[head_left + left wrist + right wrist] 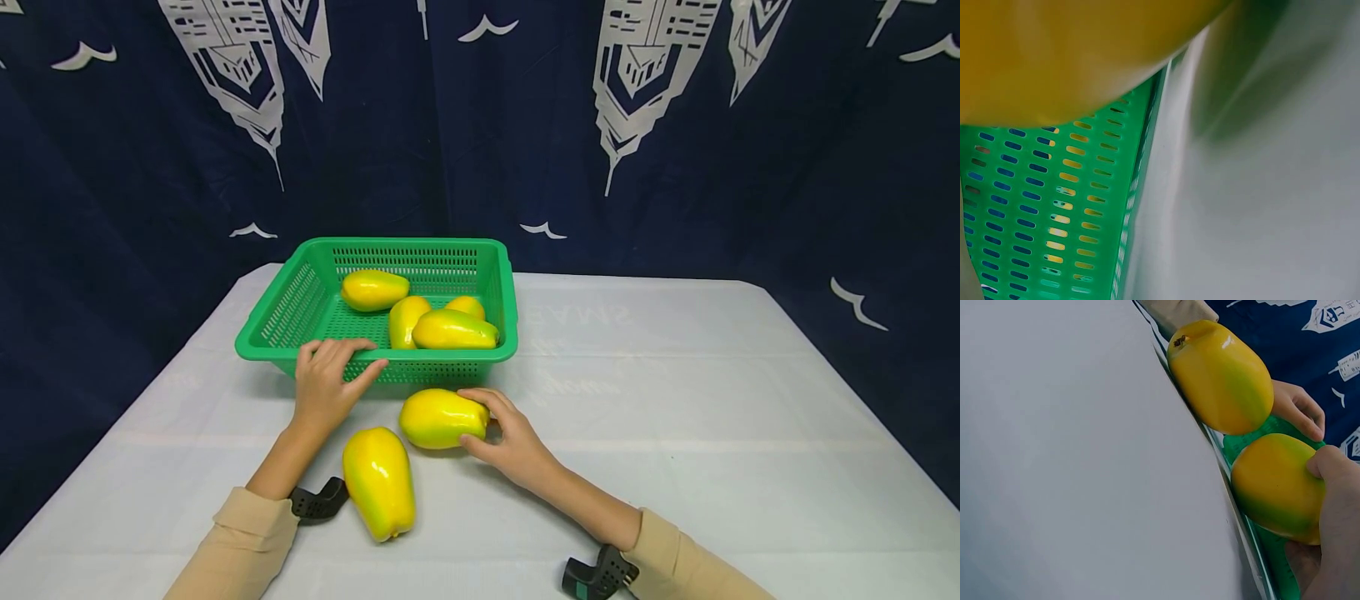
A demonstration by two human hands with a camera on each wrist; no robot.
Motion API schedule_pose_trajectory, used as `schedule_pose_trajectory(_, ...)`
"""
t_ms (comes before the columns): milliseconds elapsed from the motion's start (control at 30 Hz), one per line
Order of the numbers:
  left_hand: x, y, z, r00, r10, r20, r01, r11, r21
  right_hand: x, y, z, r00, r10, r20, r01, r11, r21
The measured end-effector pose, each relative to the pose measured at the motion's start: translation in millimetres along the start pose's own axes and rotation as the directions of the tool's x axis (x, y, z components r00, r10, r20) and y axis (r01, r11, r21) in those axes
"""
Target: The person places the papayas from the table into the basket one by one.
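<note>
A green plastic basket (300, 354) holds several yellow papayas, one of them a papaya (375, 290) at its left. My left hand (327, 385) grips the basket's front rim, fingers over the top edge and thumb at the outer side. In front of the basket, my right hand (517, 442) holds a yellow papaya (437, 419) by its right end, thumb at the near side and fingers over the top. Another papaya (379, 483) lies nearer, beside my left wrist. In the right wrist view, the thumb presses on the held papaya (1277, 487).
A white cloth (675, 433) covers the table. Behind it hangs a dark blue curtain (450, 150) with white prints. Black wrist cameras sit on the left wrist (318, 502) and right wrist (598, 573). One papaya fills the upper part of the left wrist view.
</note>
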State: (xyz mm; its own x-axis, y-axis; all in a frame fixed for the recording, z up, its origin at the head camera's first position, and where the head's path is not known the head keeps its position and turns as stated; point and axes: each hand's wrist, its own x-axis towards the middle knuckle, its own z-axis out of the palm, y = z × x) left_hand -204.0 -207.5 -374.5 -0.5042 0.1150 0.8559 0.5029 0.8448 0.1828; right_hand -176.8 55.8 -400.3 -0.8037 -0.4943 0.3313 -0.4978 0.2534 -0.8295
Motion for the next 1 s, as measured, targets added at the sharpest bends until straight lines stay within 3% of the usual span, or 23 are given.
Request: schedule_pose_trajectory(1000, 0.0, -0.5, -0.6, 1.000, 0.001, 0.001, -0.001, 1.000, 0.009, -1.8, -8.5, -0.7, 0.999, -0.033, -0.026, 0.035, 0.997, 0.064)
